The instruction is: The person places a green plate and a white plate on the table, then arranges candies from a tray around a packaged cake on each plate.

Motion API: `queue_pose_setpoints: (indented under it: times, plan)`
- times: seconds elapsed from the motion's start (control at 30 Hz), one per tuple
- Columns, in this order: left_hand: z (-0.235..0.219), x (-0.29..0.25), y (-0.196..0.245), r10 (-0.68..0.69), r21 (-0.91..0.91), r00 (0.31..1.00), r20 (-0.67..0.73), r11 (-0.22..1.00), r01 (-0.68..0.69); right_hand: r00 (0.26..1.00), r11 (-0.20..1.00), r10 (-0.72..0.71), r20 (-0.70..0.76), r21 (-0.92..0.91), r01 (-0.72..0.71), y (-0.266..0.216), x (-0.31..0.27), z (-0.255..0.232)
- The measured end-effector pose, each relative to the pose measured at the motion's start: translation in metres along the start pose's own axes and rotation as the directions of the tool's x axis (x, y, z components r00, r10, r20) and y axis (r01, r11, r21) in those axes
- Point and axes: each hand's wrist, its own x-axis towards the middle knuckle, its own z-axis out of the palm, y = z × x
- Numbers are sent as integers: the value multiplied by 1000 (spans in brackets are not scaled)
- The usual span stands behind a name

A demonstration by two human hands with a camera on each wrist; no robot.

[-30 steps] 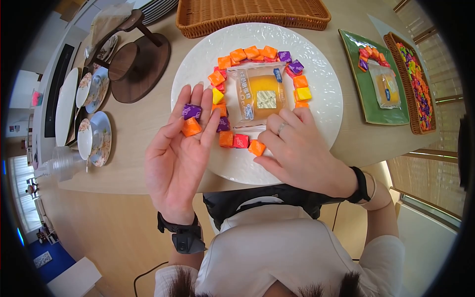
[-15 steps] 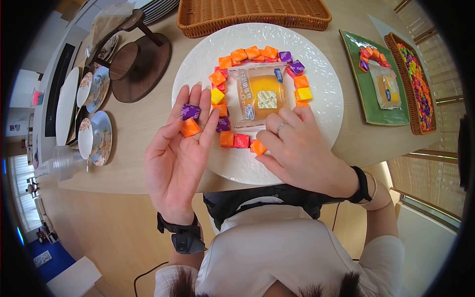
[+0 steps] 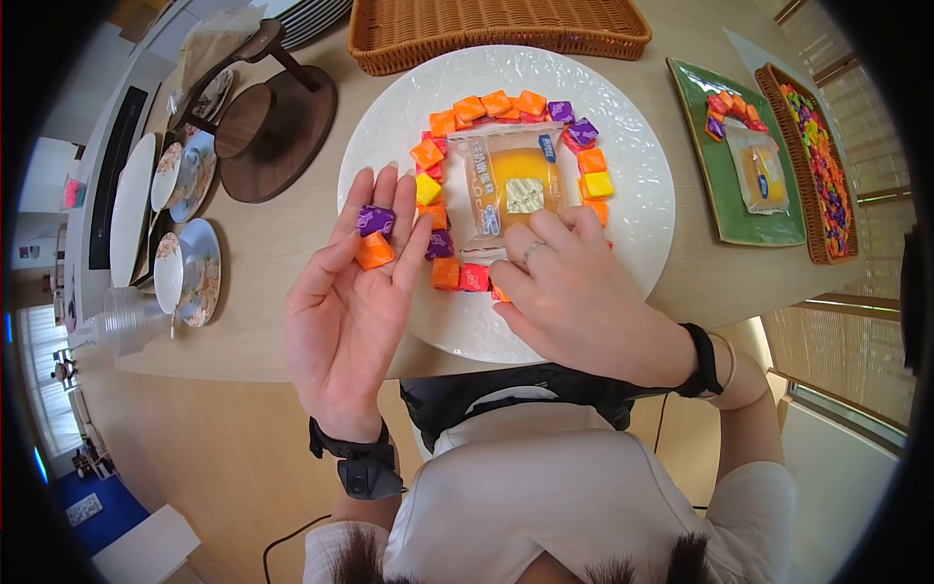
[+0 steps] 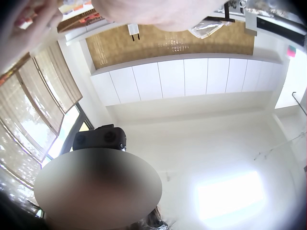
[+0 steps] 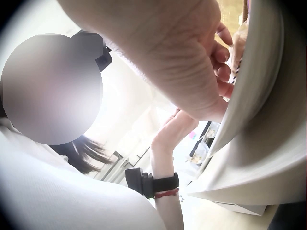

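Observation:
My left hand (image 3: 347, 311) lies palm up over the left of the white plate (image 3: 384, 117), its fingers mostly straight. On its fingers rest a purple wrapped candy (image 3: 375, 221) and an orange wrapped candy (image 3: 374, 250). At the plate's near side my right hand (image 3: 584, 292) is bent down, thumb and forefinger pinching an orange candy (image 3: 499, 293), mostly hidden under them. Beside it are a red candy (image 3: 475, 277) and another orange candy (image 3: 446, 273). Wrapped candies frame a packaged cake (image 3: 520, 175); the right hand covers part of the ring.
To the right stand a green plate (image 3: 715, 200) with another packaged cake (image 3: 761, 175) and a basket of candies (image 3: 817, 165). An empty wicker tray (image 3: 496, 29) sits behind the white plate. Left are a dark wooden stand (image 3: 282, 146), cups and saucers (image 3: 199, 263).
My right fingers have shifted slightly left over the orange candy and now cover most of it. An orange candy at the ring's right side shows more. The left hand stays in place.

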Motion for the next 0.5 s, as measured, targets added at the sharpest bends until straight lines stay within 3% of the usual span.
queue_pose_setpoints:
  times: [0.23, 0.5]
  plan:
    - [-1, 0, 0, -6, -3, 1000, -3, 1000, 6, 999, 995, 27, -26, 97, -24, 1, -1, -4]
    - [0, 1, -2, -19, 4, 1000, -10, 1000, 19, 1000, 1000, -5, 3, 23, 5, 3, 0, -3]
